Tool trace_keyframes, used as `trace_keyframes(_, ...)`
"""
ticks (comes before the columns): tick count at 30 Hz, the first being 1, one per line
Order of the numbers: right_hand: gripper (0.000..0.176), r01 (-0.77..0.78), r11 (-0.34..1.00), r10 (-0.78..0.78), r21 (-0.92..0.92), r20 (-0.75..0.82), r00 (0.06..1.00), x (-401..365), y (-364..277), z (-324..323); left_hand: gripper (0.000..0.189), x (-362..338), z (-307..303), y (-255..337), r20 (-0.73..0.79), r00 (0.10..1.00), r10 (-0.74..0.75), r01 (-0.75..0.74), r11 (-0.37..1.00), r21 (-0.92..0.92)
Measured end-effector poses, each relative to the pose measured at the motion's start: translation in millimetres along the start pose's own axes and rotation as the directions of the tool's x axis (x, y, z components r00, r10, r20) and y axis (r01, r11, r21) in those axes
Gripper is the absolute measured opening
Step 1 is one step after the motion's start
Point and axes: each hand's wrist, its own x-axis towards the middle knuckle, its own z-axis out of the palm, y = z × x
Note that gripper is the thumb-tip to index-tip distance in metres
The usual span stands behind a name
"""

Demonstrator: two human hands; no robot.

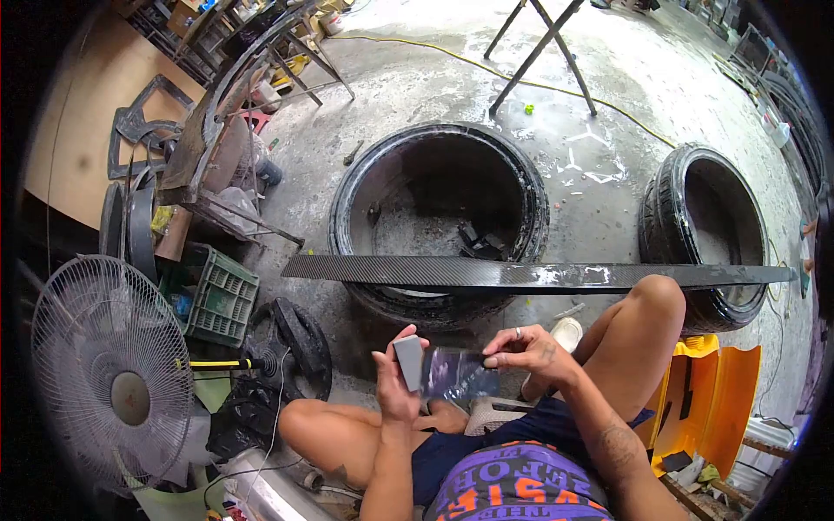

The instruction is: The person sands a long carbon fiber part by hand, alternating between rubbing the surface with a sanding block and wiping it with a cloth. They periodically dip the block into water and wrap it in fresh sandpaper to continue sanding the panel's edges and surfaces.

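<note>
My left hand [396, 386] grips a grey sanding block [409, 363], held upright between thumb and fingers. Beside it, a dark sheet of sandpaper [460, 375] with pale smudges hangs from my right hand [532, 352], pinched at its upper right corner between thumb and fingers. The sheet's left edge comes right up to the block. Just beyond both hands lies a long carbon-fibre strip [417, 270], laid across a large tyre [341, 227] and a smaller tyre [678, 227]. Whitish wet-looking patches mark the strip right of its middle.
Dark scraps [480, 243] lie inside the large tyre. To my left stand a fan [130, 398], a green crate [224, 300] and a yellow-handled tool [217, 365]. A yellow-orange panel [730, 408] leans at my right. Metal stand legs [543, 43] and a yellow cable [434, 49] are farther off.
</note>
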Motion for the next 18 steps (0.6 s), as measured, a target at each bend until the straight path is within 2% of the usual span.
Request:
trace_keyframes(1,0.019,0.0,0.996,0.012,-0.094,0.132,0.991,0,-7,-5,0.086,0,-5,4,0.001,1.0,-0.001,0.001,1.0,0.001)
trace_keyframes(2,0.018,0.093,0.968,-0.037,-0.233,0.233,0.972,1,-17,-7,0.089,0,-8,7,0.106,0.991,-0.087,0.087,0.996,0.009)
trace_keyframes(3,0.018,0.093,0.968,-0.038,-0.233,0.231,0.972,3,-23,-7,0.092,0,-9,9,0.209,0.963,-0.172,0.171,0.985,0.026)
trace_keyframes(4,0.019,0.124,0.942,-0.024,-0.31,0.309,0.951,7,-28,-4,0.099,-2,-6,7,0.242,0.944,-0.226,0.199,0.971,0.132)
trace_keyframes(5,0.02,0.162,0.909,-0.002,-0.383,0.385,0.923,9,-30,-1,0.09,-1,-6,6,0.355,0.894,-0.273,0.224,0.959,0.173)
trace_keyframes(6,0.022,0.162,0.929,-0.017,-0.332,0.4,0.916,14,-23,1,0.082,-2,-3,1,0.404,0.862,-0.308,0.186,0.932,0.312)
trace_keyframes(7,0.022,0.164,0.928,-0.016,-0.334,0.404,0.915,17,-20,4,0.076,-2,2,-3,0.444,0.826,-0.347,0.135,0.887,0.442)
trace_keyframes(8,0.023,0.192,0.883,-0.047,-0.429,0.326,0.944,21,-18,7,0.074,-5,13,4,0.438,0.804,-0.401,0.156,0.854,0.495)
trace_keyframes(9,0.025,0.207,0.828,-0.085,-0.522,0.247,0.965,23,-18,10,0.076,-9,23,5,0.398,0.816,-0.419,0.2,0.851,0.486)
trace_keyframes(10,0.026,0.127,0.858,-0.048,-0.498,0.168,0.985,21,-18,13,0.075,-9,24,1,0.381,0.845,-0.375,0.163,0.86,0.484)
trace_keyframes(12,0.026,0.159,0.823,-0.103,-0.545,0.131,0.986,19,-9,16,0.075,-11,24,-14,0.364,0.871,-0.329,0.128,0.868,0.479)
trace_keyframes(13,0.026,0.187,0.785,-0.16,-0.59,0.098,0.982,17,-3,17,0.072,-12,25,-23,0.398,0.878,-0.265,0.151,0.943,0.296)
trace_keyframes(14,0.025,0.195,0.743,-0.15,-0.64,0.124,0.981,15,0,16,0.069,-12,24,-30,0.419,0.887,-0.196,0.169,0.98,0.102)
trace_keyframes(15,0.025,0.192,0.743,-0.148,-0.641,0.123,0.981,14,5,15,0.069,-13,21,-35,0.419,0.886,-0.197,0.171,0.98,0.099)
trace_keyframes(17,0.029,0.376,0.605,-0.309,-0.702,0.227,0.923,14,10,13,0.063,-13,18,-39,0.377,0.883,-0.28,0.186,0.946,0.267)
trace_keyframes(18,0.03,0.38,0.552,-0.321,-0.742,0.232,0.919,13,9,12,0.056,-13,19,-40,0.398,0.886,-0.24,0.111,0.94,0.321)
